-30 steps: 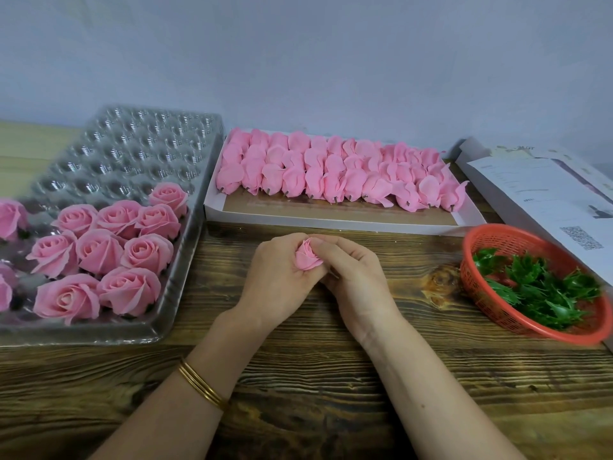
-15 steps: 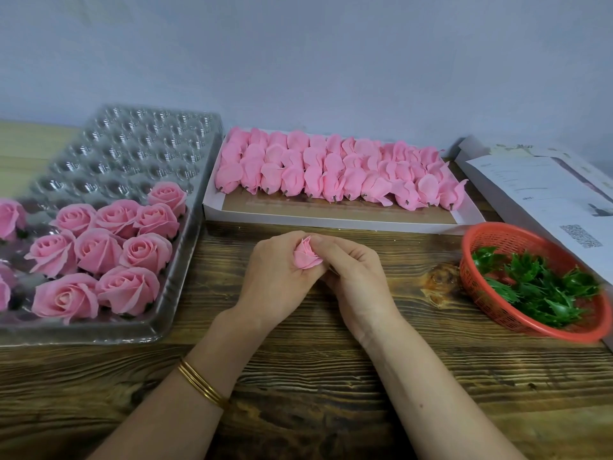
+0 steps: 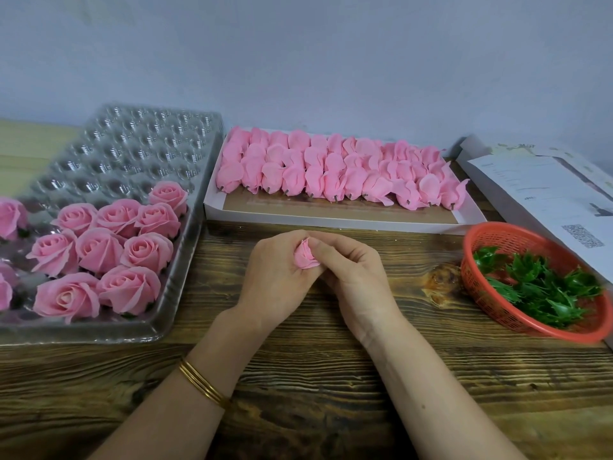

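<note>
A small pink rose bud (image 3: 306,255) is held above the wooden table (image 3: 298,376), between both hands at the centre. My left hand (image 3: 275,277) curls round its left side, thumb against the petals. From the right, my right hand (image 3: 351,277) pinches it, fingers laid over its top and outer petals. Most of the bud's lower part is hidden by the fingers. A gold bangle sits on my left wrist.
A clear plastic cell tray (image 3: 132,151) at left holds several finished pink roses (image 3: 99,250). Behind the hands, a white box (image 3: 331,220) carries rows of closed pink buds (image 3: 338,174). At right stand a red basket (image 3: 497,237) of green leaf calyxes (image 3: 544,290) and a printed carton (image 3: 547,190).
Both hands stay in the same place on the bud. My right fingers have shifted slightly over its petals; the bud looks a little more covered.
</note>
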A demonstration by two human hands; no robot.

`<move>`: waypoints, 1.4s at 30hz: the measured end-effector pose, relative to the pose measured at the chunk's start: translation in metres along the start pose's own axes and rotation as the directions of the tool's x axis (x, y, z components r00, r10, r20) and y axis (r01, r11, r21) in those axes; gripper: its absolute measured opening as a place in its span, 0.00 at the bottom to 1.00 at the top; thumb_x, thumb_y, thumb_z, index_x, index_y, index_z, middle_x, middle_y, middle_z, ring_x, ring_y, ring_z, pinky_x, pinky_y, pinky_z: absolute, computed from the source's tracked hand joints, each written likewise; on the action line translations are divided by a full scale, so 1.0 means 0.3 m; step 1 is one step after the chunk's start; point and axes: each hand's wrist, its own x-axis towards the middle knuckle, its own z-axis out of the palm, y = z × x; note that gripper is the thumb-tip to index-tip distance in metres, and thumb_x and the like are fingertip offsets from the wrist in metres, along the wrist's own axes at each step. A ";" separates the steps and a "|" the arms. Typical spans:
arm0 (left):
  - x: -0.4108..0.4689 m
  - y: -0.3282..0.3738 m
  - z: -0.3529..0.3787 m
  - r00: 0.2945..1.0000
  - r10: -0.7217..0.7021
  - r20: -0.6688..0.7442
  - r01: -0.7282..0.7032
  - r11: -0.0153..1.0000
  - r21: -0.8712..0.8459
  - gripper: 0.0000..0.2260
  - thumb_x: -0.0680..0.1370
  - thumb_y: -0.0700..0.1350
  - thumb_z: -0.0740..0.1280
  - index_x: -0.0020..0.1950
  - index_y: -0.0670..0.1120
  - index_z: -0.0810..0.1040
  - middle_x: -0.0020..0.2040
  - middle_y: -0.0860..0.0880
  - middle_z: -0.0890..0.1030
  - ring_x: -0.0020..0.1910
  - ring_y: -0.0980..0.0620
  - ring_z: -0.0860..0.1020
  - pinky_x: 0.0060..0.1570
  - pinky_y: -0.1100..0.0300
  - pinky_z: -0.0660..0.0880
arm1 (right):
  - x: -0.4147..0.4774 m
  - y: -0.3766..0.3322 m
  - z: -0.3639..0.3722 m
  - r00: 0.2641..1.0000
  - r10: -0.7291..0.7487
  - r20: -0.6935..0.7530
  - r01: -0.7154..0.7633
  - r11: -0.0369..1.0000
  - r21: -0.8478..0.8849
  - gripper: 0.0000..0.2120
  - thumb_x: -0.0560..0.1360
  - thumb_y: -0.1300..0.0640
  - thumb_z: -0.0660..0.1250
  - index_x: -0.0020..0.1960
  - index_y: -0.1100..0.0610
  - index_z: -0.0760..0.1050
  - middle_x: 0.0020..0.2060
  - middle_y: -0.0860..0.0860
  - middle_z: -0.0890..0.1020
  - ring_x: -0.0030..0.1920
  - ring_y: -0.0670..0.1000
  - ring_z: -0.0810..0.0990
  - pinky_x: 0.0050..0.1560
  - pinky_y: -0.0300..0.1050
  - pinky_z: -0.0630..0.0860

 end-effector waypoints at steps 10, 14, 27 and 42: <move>0.024 0.003 0.001 0.970 -0.236 -0.052 0.193 0.884 -0.426 0.05 0.76 0.44 0.72 0.44 0.43 0.83 0.40 0.45 0.85 0.40 0.55 0.83 0.37 0.66 0.77 | 0.005 0.006 0.008 0.999 0.027 -0.038 -0.025 0.998 0.060 0.13 0.76 0.68 0.58 0.52 0.62 0.81 0.49 0.58 0.85 0.50 0.54 0.82 0.54 0.49 0.78; 0.027 0.026 -0.001 0.945 -0.327 0.030 0.263 0.700 -0.664 0.09 0.77 0.41 0.71 0.37 0.43 0.78 0.32 0.46 0.83 0.33 0.51 0.83 0.33 0.61 0.79 | -0.013 0.022 0.031 0.997 -0.062 0.038 0.065 0.992 -0.110 0.15 0.69 0.78 0.66 0.51 0.65 0.79 0.43 0.57 0.85 0.47 0.52 0.84 0.52 0.44 0.80; 0.028 0.039 0.008 0.897 -0.401 0.187 0.383 0.493 -0.781 0.09 0.77 0.44 0.71 0.44 0.40 0.76 0.32 0.49 0.75 0.30 0.57 0.76 0.33 0.66 0.76 | -0.021 0.063 0.048 0.958 -0.287 -0.017 0.260 0.891 -0.373 0.10 0.66 0.65 0.77 0.41 0.52 0.82 0.32 0.46 0.83 0.35 0.43 0.79 0.42 0.39 0.77; 0.039 0.029 -0.032 0.916 -0.229 0.329 0.399 0.586 -0.705 0.11 0.71 0.52 0.70 0.37 0.45 0.81 0.40 0.47 0.80 0.32 0.50 0.67 0.24 0.62 0.64 | -0.006 0.021 0.027 0.984 -0.006 0.179 0.014 0.999 -0.045 0.11 0.75 0.68 0.68 0.38 0.58 0.84 0.32 0.54 0.81 0.34 0.48 0.78 0.38 0.37 0.76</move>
